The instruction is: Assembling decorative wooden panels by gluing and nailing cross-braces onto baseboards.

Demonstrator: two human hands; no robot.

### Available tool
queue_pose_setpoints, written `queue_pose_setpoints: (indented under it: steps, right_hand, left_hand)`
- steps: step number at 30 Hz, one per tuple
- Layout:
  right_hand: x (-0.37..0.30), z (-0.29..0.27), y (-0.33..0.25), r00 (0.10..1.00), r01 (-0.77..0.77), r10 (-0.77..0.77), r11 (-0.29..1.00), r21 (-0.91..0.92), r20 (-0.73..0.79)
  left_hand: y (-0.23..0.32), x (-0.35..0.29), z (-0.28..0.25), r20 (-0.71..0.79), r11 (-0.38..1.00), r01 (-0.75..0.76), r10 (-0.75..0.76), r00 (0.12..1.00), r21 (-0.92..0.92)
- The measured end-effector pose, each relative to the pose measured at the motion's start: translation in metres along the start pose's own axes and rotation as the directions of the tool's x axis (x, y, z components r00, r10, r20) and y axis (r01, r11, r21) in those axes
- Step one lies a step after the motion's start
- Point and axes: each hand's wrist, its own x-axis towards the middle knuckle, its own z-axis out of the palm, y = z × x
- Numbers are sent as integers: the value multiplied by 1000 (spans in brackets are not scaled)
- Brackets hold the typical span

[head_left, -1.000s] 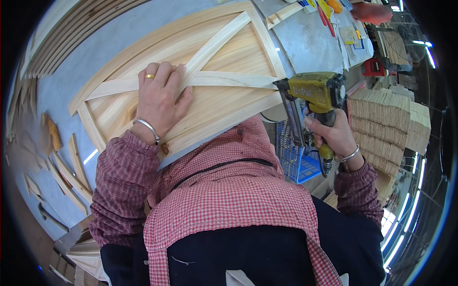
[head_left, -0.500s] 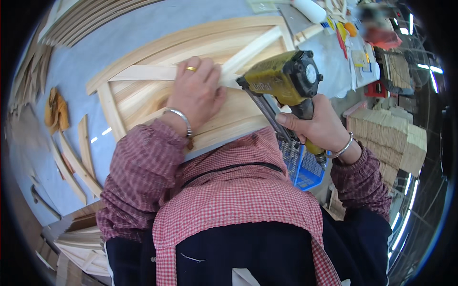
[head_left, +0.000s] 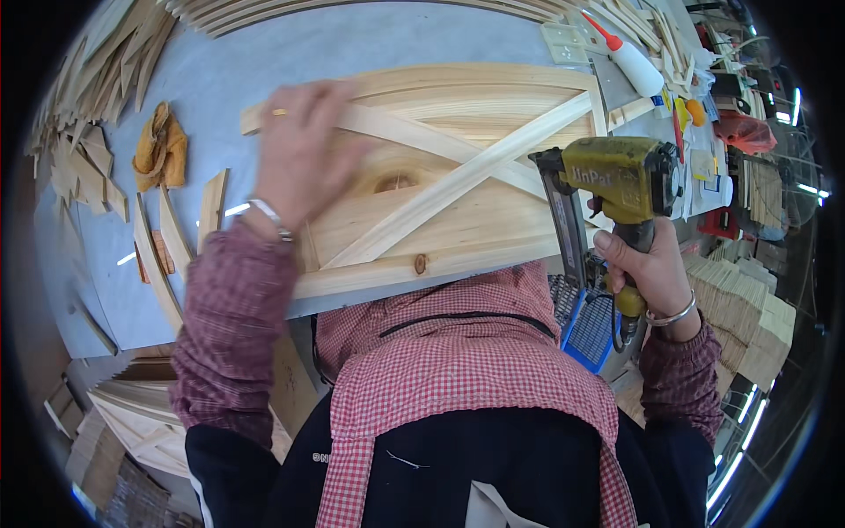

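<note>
A pale wooden panel (head_left: 475, 224) with a curved top rail and two crossed slats lies on the table in front of me. My left hand (head_left: 304, 150), blurred by motion, is over the panel's left end; its thumb and fingers are apart. My right hand (head_left: 656, 268) grips the handle of a yellow and black nail gun (head_left: 616, 180). The gun is over the panel's right end, its nose pointing left. From this angle I cannot tell whether the nose touches the wood.
An orange-brown work glove (head_left: 160, 150) and several curved wooden strips (head_left: 151, 260) lie left of the panel. A white bottle with a red nozzle (head_left: 635, 69) lies at the back right. Below the gun is a blue plastic basket (head_left: 588, 330). Stacked boards (head_left: 726, 295) stand at the right.
My left hand has moved left along the panel from its middle. The nail gun has swung away from the crossing of the slats to the right. The view has shifted.
</note>
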Motion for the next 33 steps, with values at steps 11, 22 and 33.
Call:
queue_pose_setpoints:
  steps: [11, 22, 33]
  right_hand:
    - [28, 19, -29, 991, 50, -43, 997, -52, 128]
    - [35, 29, -42, 987, 53, -39, 995, -80, 159]
    - [25, 31, -40, 972, 29, 0, 992, -122, 235]
  left_hand:
    - [-39, -13, -1, -35, 983, 178, -179, 983, -41]
    - [-43, -13, 1, -48, 980, 189, -192, 980, -59]
    - [-42, -14, 3, -40, 982, 184, -186, 982, -50]
